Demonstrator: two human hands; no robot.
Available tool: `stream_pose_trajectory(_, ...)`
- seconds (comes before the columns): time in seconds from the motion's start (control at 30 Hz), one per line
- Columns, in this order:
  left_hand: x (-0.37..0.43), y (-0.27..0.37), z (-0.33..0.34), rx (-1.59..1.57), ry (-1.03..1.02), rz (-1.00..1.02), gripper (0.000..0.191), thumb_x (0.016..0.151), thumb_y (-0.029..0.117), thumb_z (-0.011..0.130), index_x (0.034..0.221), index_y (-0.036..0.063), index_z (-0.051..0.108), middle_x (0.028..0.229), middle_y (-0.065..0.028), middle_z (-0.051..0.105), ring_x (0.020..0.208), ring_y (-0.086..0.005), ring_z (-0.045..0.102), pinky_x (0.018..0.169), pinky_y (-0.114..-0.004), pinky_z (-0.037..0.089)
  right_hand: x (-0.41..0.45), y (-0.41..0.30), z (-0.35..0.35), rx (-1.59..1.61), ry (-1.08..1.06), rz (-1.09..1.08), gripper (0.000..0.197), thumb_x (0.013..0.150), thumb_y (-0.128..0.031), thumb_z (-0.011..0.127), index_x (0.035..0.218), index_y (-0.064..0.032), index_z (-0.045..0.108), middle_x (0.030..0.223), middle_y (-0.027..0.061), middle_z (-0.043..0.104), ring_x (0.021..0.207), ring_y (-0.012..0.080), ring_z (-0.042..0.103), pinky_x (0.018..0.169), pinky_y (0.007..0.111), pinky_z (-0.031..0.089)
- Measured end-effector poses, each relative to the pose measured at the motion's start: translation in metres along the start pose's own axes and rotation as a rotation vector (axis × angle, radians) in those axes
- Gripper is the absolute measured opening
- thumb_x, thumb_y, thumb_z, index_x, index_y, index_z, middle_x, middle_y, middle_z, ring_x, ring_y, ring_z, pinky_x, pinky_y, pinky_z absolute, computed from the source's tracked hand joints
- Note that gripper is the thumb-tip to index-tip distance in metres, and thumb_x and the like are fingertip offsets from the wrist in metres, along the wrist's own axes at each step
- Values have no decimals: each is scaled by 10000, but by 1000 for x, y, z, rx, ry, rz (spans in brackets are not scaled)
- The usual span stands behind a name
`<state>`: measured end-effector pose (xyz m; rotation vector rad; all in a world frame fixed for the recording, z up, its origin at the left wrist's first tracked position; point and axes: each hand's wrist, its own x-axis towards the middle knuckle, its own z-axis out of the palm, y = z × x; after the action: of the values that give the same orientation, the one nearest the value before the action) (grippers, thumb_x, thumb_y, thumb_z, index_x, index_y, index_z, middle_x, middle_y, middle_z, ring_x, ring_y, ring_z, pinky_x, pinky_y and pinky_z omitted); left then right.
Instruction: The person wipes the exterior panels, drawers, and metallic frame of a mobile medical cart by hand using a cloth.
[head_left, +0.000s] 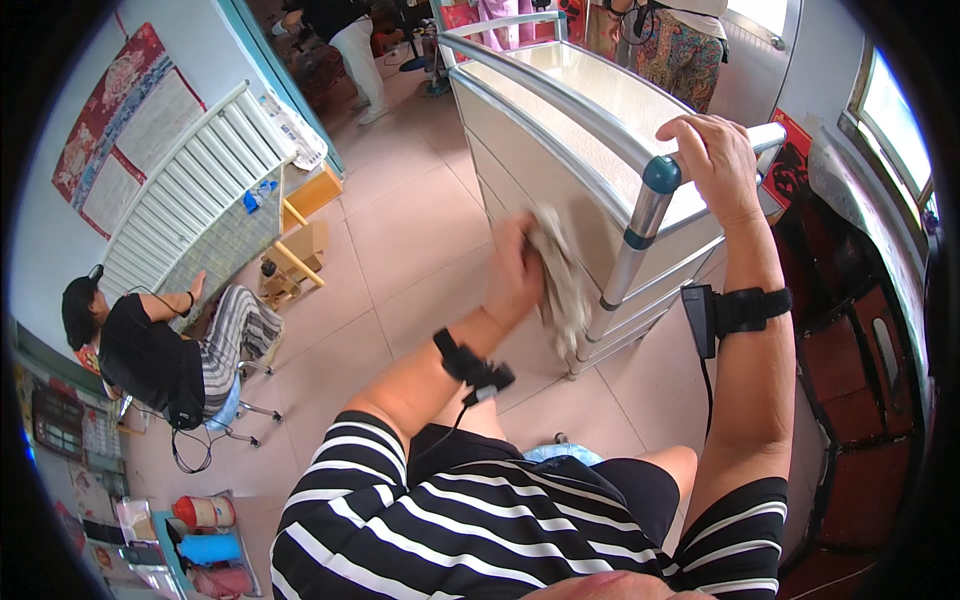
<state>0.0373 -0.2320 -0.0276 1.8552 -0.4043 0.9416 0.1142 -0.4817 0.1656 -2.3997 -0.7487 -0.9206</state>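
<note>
A beige cabinet with metal edges (555, 172) and a tubular metal rail (592, 120) around its top stands in front of me. My left hand (517, 262), blurred, grips a light grey-beige cloth (559, 277) that hangs beside the cabinet's side panel. Whether the cloth touches the panel cannot be told. My right hand (716, 161) rests over the rail near its dark green corner joint (661, 174), with its fingers curled over the tube. Both my wrists wear black strapped devices with cables.
A person (157, 345) sits on a wheeled stool at left by a slatted metal bench (202, 172). Cardboard boxes (304, 251) stand near it. Dark red wooden furniture (862, 375) lines the right. Other people stand beyond the cabinet. A rack with bottles (210, 547) is at lower left.
</note>
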Motion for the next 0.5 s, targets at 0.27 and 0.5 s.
stream_pose_trajectory(0.27, 168, 36, 30, -130, 395, 137, 297, 829, -30, 519, 1114, -5, 599, 947, -196, 641, 984, -358, 571, 916, -460, 433, 5, -5, 3, 4, 22, -59, 399, 901, -306, 406, 838, -89, 735, 718, 77, 652, 779, 247, 640, 838, 404, 438)
stream_pose_trajectory(0.5, 160, 49, 26, 67, 159, 588, 190, 871, 43, 573, 1008, 95, 694, 968, -75, 707, 953, -335, 522, 930, -454, 387, 7, -12, -1, 20, -32, -57, 400, 915, -311, 396, 842, -106, 731, 698, 61, 670, 776, 265, 651, 870, 404, 439)
